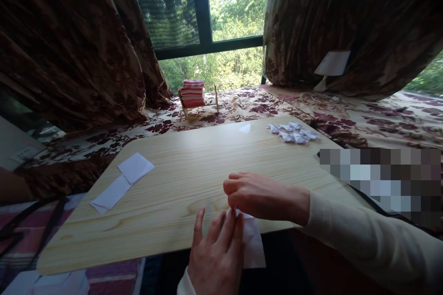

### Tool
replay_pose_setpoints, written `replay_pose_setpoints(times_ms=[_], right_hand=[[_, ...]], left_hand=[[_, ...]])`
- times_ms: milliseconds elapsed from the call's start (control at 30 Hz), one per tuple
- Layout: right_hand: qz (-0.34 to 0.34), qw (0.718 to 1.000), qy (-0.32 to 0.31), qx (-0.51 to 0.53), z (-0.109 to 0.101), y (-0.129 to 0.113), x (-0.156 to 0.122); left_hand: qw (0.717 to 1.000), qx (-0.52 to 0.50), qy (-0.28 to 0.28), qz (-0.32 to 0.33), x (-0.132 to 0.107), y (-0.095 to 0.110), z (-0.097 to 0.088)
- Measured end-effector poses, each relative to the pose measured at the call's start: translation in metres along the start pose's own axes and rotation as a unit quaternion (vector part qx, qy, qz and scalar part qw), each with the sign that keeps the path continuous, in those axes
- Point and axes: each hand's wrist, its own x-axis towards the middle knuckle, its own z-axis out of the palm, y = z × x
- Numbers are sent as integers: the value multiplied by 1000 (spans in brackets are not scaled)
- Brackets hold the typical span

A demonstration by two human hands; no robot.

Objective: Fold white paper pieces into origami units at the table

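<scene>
A white sheet of paper point(254, 244) lies at the near edge of a light wooden board point(180, 184) and hangs over it. My left hand point(214, 253) rests on the paper with fingers stretched flat. My right hand point(263, 196) is curled above the paper's top edge, fingers pinched on it. Both sleeves are cream coloured.
Two white paper pieces point(121, 179) lie on the board's left side. Several small folded paper shapes point(293, 132) sit at its far right. A small wooden stand with red-striped cloth point(194, 94) is behind, by the window. Floral fabric and dark curtains surround the board.
</scene>
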Motion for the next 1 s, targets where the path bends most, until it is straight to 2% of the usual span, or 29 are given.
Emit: replay_pose_setpoints(times_ms=[333, 567, 733, 800, 867, 933, 1000], right_hand=[[-19, 998, -52, -17, -10, 0, 9], [-30, 998, -47, -41, -11, -3, 8], [-39, 998, -34, -21, -14, 6, 6], [-22, 1000, -13, 8, -13, 10, 0], [35, 997, 40, 51, -8, 11, -10], [121, 983, 112, 84, 0, 4, -22], [155, 971, 148, 104, 12, -8, -32]], left_hand=[[1000, 3, 4, -21, -7, 5, 9], [999, -19, -7, -27, -3, 5, 5], [999, -39, -6, -33, 2, 2, -2], [998, -54, -9, -37, 3, -1, -3], [997, -64, -12, -39, 2, -2, -2], [997, -64, -13, -47, 1, -1, -1], [997, -58, -25, -53, -1, 1, -1]])
